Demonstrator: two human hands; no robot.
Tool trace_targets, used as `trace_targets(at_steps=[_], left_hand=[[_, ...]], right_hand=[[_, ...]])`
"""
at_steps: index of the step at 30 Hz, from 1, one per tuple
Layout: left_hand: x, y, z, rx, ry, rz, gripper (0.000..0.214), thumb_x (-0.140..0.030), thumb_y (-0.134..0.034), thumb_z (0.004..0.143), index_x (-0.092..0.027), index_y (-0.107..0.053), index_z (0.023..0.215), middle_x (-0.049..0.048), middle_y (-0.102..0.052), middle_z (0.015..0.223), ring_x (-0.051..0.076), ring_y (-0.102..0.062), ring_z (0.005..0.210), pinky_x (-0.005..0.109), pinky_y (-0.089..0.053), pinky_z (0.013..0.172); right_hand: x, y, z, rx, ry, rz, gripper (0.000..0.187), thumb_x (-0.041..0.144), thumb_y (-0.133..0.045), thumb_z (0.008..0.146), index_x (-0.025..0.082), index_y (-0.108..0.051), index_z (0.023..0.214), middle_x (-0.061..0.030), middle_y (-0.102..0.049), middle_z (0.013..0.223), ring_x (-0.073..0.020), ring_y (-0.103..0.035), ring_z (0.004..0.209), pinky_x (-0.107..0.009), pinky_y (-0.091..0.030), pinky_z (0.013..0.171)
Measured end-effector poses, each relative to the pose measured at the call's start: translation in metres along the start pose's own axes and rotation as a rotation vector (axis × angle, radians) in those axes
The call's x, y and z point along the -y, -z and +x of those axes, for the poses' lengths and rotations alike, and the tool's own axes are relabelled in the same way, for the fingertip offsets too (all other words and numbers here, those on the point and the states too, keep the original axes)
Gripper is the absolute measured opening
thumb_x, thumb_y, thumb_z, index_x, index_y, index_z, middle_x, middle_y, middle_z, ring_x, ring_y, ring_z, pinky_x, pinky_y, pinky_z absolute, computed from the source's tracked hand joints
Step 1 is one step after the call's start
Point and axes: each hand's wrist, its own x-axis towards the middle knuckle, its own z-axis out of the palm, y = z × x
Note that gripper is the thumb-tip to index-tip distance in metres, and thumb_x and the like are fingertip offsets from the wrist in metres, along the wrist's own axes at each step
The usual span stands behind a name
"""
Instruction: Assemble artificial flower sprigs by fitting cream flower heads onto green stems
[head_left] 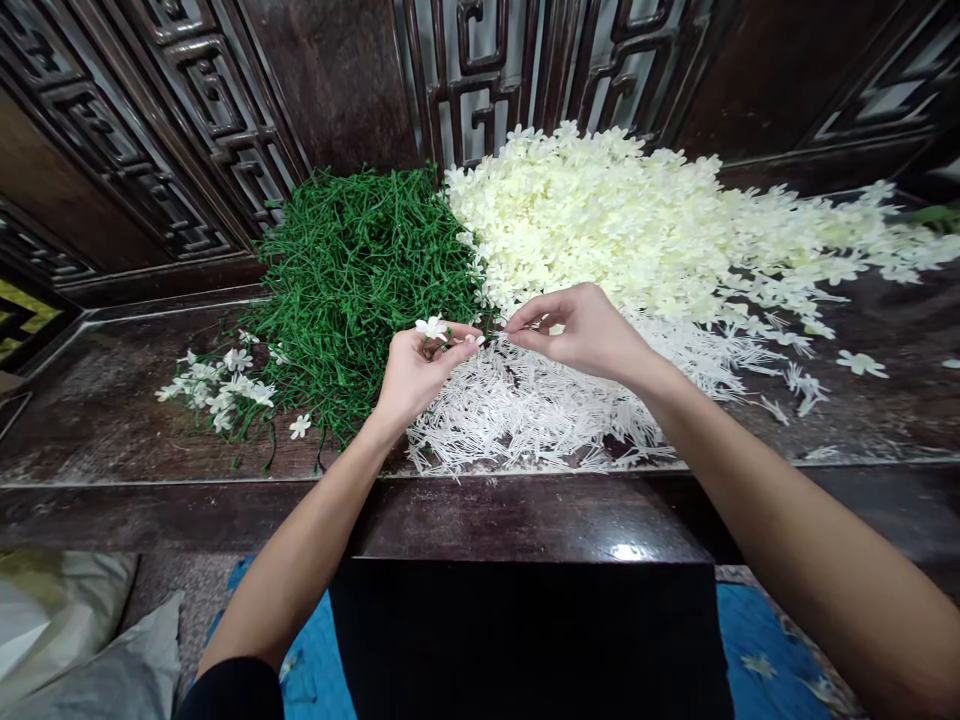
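Note:
My left hand (420, 370) is closed in a pinch on a green artificial flower stem, with a white blossom (432, 328) standing out above the fingers. Thumb and forefinger of my right hand (574, 330) pinch a small white piece at the stem's tip; its exact shape is too small to make out. Behind my left hand rises a heap of green plastic stems (360, 260). Cream-white fabric petals (600, 210) are piled behind my right hand. Below both hands lies a spread of thin white plastic pieces (517, 415).
Several assembled white flowers (221, 385) lie at the left on the dark wooden bench (112, 400). Loose petals (861, 364) are scattered to the right. A carved wooden lattice back (480, 70) stands behind the heaps. Pale sacks (97, 640) rest on the floor at lower left.

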Motion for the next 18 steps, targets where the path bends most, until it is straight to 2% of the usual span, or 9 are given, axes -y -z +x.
trace_targets(at_steps=[4, 8, 13, 18], left_hand=[[0.0021, 0.0011, 0.0021, 0.033, -0.007, -0.013, 0.015, -0.023, -0.071, 0.08, -0.016, -0.075, 0.093, 0.0072, -0.077, 0.09, 0.016, -0.068, 0.079, 0.03, -0.051, 0.074], [0.0036, 0.0019, 0.004, 0.078, 0.001, -0.029, 0.019, -0.018, -0.061, 0.085, -0.014, -0.072, 0.1, 0.0097, -0.077, 0.092, 0.019, -0.07, 0.091, 0.034, -0.053, 0.087], [0.0058, 0.0007, 0.0044, 0.036, 0.018, -0.069, 0.011, -0.016, -0.066, 0.079, -0.012, -0.07, 0.088, 0.0114, -0.075, 0.097, 0.016, -0.068, 0.084, 0.031, -0.054, 0.08], [0.0081, 0.0019, 0.004, -0.025, 0.015, -0.019, 0.011, -0.02, -0.07, 0.076, -0.015, -0.075, 0.085, 0.0073, -0.076, 0.088, 0.013, -0.062, 0.071, 0.028, -0.049, 0.065]], right_hand=[[-0.0015, -0.0021, 0.0005, -0.044, -0.012, -0.021, 0.009, 0.023, -0.075, 0.075, 0.017, -0.078, 0.081, -0.0083, -0.077, 0.088, -0.02, -0.068, 0.069, -0.042, -0.059, 0.067], [-0.0059, -0.0035, 0.002, -0.089, 0.015, -0.049, 0.011, 0.021, -0.073, 0.078, 0.016, -0.078, 0.086, -0.0092, -0.077, 0.092, -0.0216, -0.07, 0.075, -0.045, -0.06, 0.073], [-0.0071, -0.0027, 0.0024, -0.089, 0.049, -0.072, 0.016, 0.02, -0.071, 0.082, 0.018, -0.079, 0.096, -0.01, -0.077, 0.104, -0.0257, -0.071, 0.091, -0.049, -0.06, 0.082], [-0.006, -0.0032, 0.0021, -0.099, 0.049, -0.09, 0.013, 0.019, -0.071, 0.083, 0.019, -0.079, 0.093, -0.0092, -0.077, 0.101, -0.0258, -0.073, 0.089, -0.05, -0.061, 0.081]])
